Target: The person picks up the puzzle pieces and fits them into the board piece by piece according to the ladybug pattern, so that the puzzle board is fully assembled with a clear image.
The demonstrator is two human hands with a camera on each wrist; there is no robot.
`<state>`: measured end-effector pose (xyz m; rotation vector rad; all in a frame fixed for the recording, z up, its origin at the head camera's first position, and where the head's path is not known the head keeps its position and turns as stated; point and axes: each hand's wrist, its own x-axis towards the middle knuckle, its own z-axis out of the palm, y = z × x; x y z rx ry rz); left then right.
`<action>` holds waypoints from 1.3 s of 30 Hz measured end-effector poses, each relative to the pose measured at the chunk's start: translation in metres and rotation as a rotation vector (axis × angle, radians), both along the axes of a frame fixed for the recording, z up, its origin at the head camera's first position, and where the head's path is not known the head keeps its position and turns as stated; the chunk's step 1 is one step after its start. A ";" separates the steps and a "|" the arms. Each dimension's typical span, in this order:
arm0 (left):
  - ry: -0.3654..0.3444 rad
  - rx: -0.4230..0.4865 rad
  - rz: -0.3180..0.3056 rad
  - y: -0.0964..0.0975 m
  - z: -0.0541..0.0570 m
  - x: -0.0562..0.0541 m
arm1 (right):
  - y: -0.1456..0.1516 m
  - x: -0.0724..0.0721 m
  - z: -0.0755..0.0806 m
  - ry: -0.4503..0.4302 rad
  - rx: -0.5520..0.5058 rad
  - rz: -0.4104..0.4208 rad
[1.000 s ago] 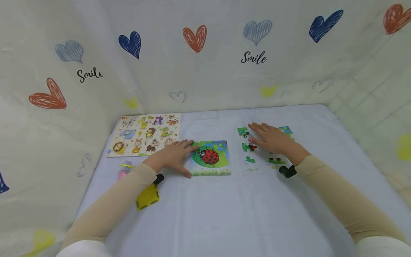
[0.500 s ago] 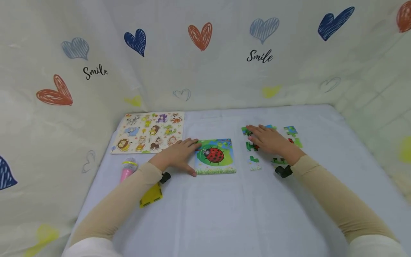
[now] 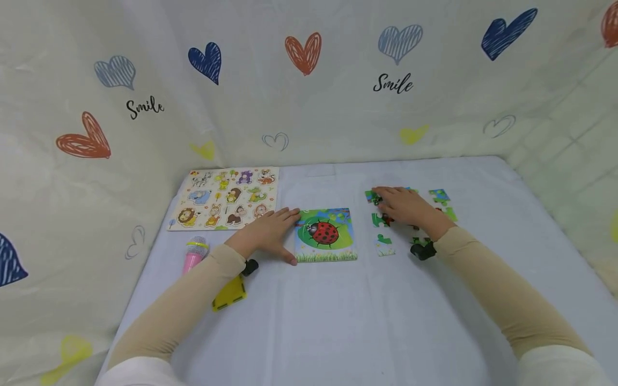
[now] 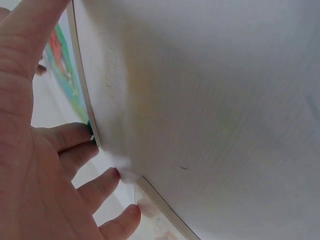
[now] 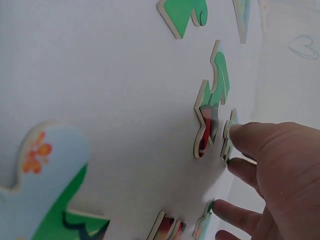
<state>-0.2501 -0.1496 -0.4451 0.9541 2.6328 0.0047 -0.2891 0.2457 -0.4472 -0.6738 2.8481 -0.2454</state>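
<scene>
Hanging down the left of the frame and across its top, a pale cloth [image 3: 338,118] carries printed hearts and the word "Smile". Below it a white-covered bench [image 3: 309,332] fills the middle and bottom. At the bench's upper left lies a flat animal board [image 3: 224,195] with rows of cartoon creatures. Just below that is a microphone [image 3: 193,257] with a pink handle and a yellow-banded head, its lower part hidden by the tan left sleeve [image 3: 178,308]. A yellow flat piece [image 3: 230,293] shows from under the same sleeve.

Next comes the left hand [image 3: 267,234], its fingers spread, the thumb at the lower left corner of the ladybird board [image 3: 325,235] and the forefinger near the upper left one. This board lies flat in the centre of the frame; the left wrist view shows two fingertips touching its edge, the others apart from it.

Right of centre, loose pieces [image 3: 440,195] with green, blue and red printing lie scattered flat. Above and among them is the right hand [image 3: 405,205], its thumb and forefinger pinching a puzzle piece [image 3: 370,197] at the group's upper left. The right sleeve [image 3: 502,292] runs to the lower right corner.
</scene>
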 end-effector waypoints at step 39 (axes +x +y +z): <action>-0.018 0.021 0.004 -0.003 -0.006 -0.002 | -0.048 0.008 0.013 0.141 -0.091 -0.047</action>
